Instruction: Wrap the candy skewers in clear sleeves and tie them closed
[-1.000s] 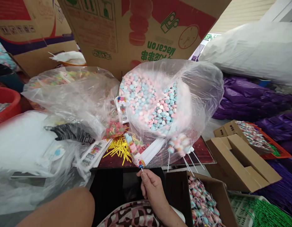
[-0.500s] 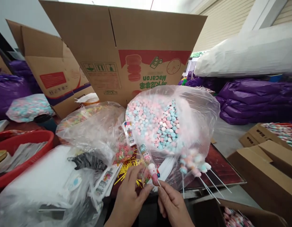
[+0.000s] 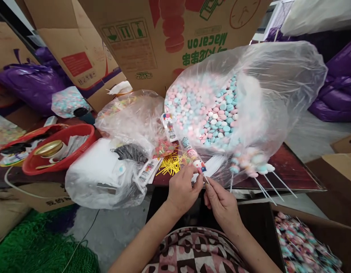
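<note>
In the head view a candy lollipop (image 3: 194, 154) in a clear printed wrapper slants over the table's front edge, its white stick toward me. My left hand (image 3: 184, 189) is closed, pinching the wrapper's lower end where it meets the stick. Beside it, my right hand (image 3: 222, 203) is closed with thumb and fingers on the stick. Just left of the lollipop lie yellow twist ties (image 3: 169, 164) and printed wrappers (image 3: 148, 170). Unwrapped candies on sticks (image 3: 251, 162) rest at the right table edge. What my fingertips press on is partly hidden.
A large clear bag of pink, blue and white candies (image 3: 220, 117) stands before a tall carton (image 3: 130, 49). At left are a red basin (image 3: 58, 163) and a plastic-wrapped white stack (image 3: 92, 159). A box of wrapped lollipops (image 3: 303, 239) stands low at right.
The view has tilted down, showing more of my forearms and the box below. My left hand has closed in around the wrapper's lower end; my right hand keeps its pinch on the stick.
</note>
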A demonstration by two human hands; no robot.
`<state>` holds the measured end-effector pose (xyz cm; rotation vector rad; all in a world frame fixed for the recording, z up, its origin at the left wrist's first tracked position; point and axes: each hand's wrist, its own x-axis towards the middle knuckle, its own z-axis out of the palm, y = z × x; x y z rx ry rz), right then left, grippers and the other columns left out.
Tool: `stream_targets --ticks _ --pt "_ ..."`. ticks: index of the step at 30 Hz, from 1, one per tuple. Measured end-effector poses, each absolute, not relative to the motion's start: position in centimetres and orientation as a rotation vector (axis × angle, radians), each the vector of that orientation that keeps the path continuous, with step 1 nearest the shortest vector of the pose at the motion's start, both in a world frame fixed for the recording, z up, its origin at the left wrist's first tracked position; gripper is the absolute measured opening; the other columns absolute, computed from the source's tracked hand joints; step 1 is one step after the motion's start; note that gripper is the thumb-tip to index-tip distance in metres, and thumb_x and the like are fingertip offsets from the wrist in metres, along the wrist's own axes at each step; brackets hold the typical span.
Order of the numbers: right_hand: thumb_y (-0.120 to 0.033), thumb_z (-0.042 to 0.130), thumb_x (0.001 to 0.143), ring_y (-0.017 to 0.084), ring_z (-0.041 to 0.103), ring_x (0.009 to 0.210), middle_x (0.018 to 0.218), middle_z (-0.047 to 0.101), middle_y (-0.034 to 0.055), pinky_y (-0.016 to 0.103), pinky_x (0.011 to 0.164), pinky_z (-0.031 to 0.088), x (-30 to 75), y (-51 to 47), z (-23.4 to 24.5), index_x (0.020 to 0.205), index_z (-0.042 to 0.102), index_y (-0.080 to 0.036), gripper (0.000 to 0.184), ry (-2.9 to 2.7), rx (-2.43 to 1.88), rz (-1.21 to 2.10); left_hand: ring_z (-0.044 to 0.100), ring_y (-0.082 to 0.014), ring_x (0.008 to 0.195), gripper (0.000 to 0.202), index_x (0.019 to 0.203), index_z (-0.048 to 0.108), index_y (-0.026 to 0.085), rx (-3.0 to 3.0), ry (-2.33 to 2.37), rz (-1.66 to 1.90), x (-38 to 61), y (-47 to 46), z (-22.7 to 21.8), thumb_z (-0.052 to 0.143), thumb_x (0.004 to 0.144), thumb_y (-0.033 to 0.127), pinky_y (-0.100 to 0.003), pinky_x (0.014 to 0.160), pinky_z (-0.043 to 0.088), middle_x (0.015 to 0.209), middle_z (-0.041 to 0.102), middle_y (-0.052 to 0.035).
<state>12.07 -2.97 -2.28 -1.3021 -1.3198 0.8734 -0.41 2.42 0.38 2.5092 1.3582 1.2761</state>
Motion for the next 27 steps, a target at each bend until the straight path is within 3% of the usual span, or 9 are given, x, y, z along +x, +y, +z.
stream_targets --ticks 8,10,14,20,27 --pt "-0.029 0.044 0.096 0.011 0.051 0.043 0.054 0.056 -0.0025 0.022 0.045 0.043 12.3 -2.9 -2.6 0.117 0.066 -0.01 0.036 -1.46 -1.338 0.688 0.057 -0.0114 0.06 0.012 0.075 0.049 0.02 2.522 1.388 1.197 -0.6 2.3 0.5 0.049 0.086 0.015 -0.023 0.059 0.043 0.065 0.058 0.0014" --pt "-0.029 0.043 0.096 0.011 0.051 0.043 0.053 0.055 -0.0025 0.022 0.045 0.043 12.3 -2.9 -2.6 0.114 0.067 -0.01 0.034 -1.469 -1.348 0.674 0.058 -0.0111 0.061 0.005 0.081 0.05 0.019 2.481 1.399 1.27 -0.6 2.3 0.5 0.054 0.085 0.019 -0.022 0.059 0.044 0.07 0.06 0.0011" --pt "-0.028 0.044 0.096 0.011 0.05 0.041 0.051 0.054 -0.0031 0.022 0.044 0.042 12.1 -2.9 -2.6 0.107 0.068 -0.011 0.031 -1.501 -1.373 0.644 0.062 -0.0128 0.068 0.026 0.099 0.05 0.017 2.457 1.448 1.3 -0.8 2.4 0.4 0.065 0.082 0.029 -0.022 0.06 0.046 0.079 0.063 -0.0007" --pt "-0.028 0.043 0.096 0.011 0.051 0.041 0.051 0.056 -0.0031 0.023 0.045 0.043 11.9 -2.8 -2.8 0.11 0.066 -0.01 0.033 -1.519 -1.398 0.604 0.062 -0.0113 0.065 0.009 0.095 0.053 0.017 2.571 1.387 1.244 -1.4 2.7 -0.4 0.055 0.091 0.026 -0.022 0.062 0.047 0.076 0.065 -0.0016" --pt "-0.03 0.042 0.097 0.011 0.051 0.041 0.051 0.056 -0.0038 0.022 0.046 0.042 11.7 -2.8 -2.5 0.113 0.066 -0.011 0.035 -1.519 -1.447 0.634 0.062 -0.0121 0.063 0.006 0.084 0.053 0.018 2.583 1.402 1.294 -1.3 2.8 -0.9 0.053 0.086 0.012 -0.022 0.061 0.046 0.07 0.065 -0.0006"
